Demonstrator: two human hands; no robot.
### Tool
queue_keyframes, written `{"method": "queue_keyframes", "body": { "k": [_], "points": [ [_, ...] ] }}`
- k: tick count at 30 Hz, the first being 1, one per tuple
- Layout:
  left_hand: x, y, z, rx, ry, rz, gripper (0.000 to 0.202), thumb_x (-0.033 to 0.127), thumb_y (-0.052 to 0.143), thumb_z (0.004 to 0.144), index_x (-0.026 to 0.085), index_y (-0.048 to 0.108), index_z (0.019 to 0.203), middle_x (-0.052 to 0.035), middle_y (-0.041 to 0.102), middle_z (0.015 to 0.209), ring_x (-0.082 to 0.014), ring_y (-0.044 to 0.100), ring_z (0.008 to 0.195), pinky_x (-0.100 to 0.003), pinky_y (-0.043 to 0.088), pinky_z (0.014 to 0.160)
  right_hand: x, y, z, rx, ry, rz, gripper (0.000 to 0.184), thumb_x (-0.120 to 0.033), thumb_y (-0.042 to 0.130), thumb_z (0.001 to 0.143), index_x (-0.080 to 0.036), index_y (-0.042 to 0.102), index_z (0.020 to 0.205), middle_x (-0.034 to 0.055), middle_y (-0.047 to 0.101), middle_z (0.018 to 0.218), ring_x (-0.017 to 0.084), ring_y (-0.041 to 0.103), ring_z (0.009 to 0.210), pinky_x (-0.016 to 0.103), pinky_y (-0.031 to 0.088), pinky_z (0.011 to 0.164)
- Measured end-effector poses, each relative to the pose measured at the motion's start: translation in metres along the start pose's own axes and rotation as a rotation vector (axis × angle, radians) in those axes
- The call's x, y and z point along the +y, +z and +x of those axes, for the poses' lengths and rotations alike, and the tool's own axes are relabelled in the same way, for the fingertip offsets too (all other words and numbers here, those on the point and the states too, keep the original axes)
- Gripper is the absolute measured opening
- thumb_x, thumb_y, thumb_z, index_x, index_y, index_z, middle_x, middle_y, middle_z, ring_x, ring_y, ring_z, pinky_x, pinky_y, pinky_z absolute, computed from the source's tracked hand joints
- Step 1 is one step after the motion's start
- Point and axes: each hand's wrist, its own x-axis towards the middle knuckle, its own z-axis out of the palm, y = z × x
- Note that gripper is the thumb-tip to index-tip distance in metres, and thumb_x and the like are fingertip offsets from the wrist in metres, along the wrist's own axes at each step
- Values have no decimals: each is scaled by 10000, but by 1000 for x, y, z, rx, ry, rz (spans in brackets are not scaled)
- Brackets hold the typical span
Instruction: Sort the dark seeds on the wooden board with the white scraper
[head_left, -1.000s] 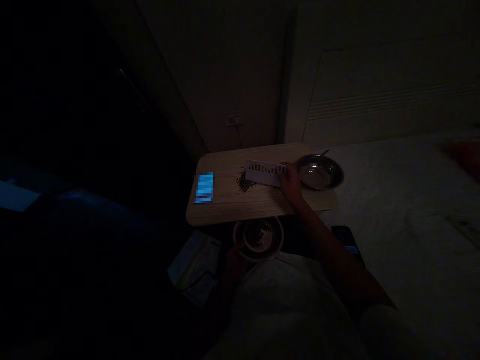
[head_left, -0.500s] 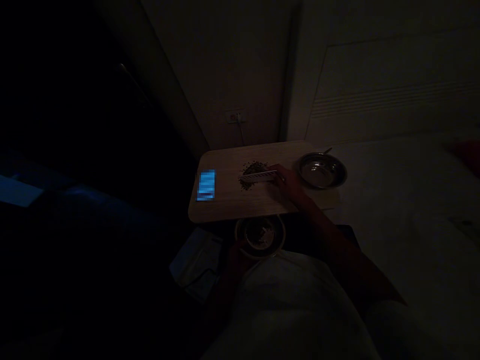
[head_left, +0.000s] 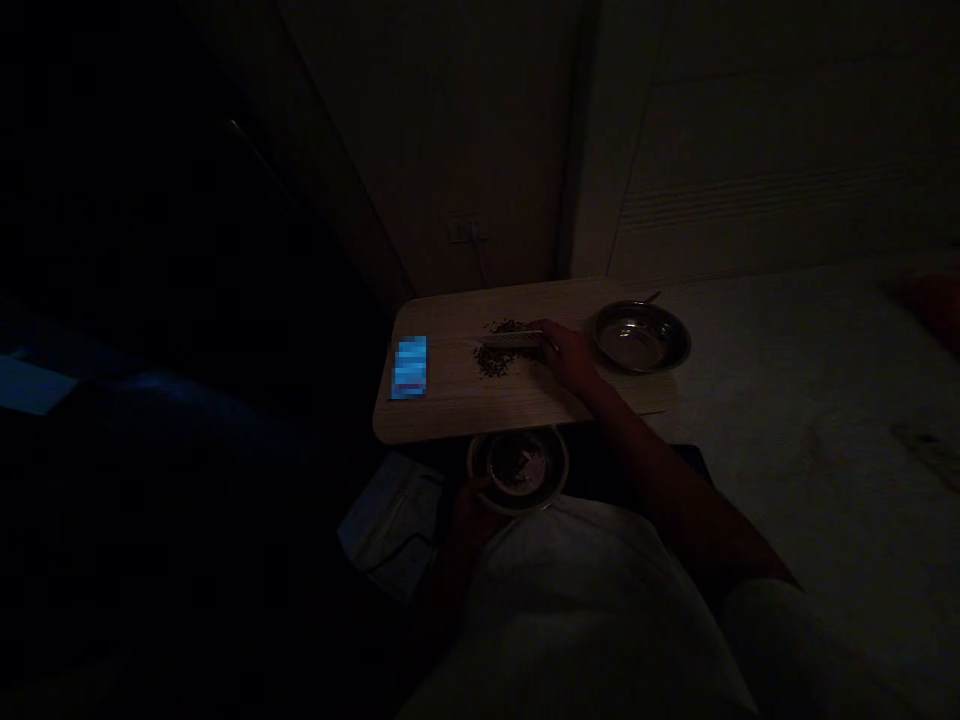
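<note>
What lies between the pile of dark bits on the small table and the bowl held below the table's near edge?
Nothing visible. The dark bits lie beside the flat card in the right hand; only bare table separates them from the bowl that the left hand holds.

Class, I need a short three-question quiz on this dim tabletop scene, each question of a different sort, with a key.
1. True or false: the right hand holds a flat white tool over the pile of small dark bits on the wooden tabletop.
2. Which thing does the left hand hold below the tabletop's near edge? A) the glowing phone B) a bowl with dark bits C) the steel bowl
3. Fill in: the steel bowl stands at the tabletop's ____ end, seen from the camera.

Key: 1 true; 2 B; 3 right.
</note>
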Motion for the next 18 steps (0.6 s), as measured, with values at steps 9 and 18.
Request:
{"method": "queue_keyframes", "body": {
  "k": [9,18],
  "points": [
    [-5,-6,-2,92,116,23,493,119,705,739,212,714,1223,-78,821,1011,-340,736,1135,-490,541,1057,3,-27,-3,-24,0,-25,290,-447,531,992,-254,712,1110,56,785,1068,267,722,964,418,574,902],
    [2,7,1,114,16,40,450,153,682,760,136,715,1208,-126,815,1027,-357,747,1095,-528,545,1051,9,-15,10,155,41,-32,293,-431,530,1003,-260,706,1164,77,774,1121,297,725,1047,489,565,991]
  ]
}}
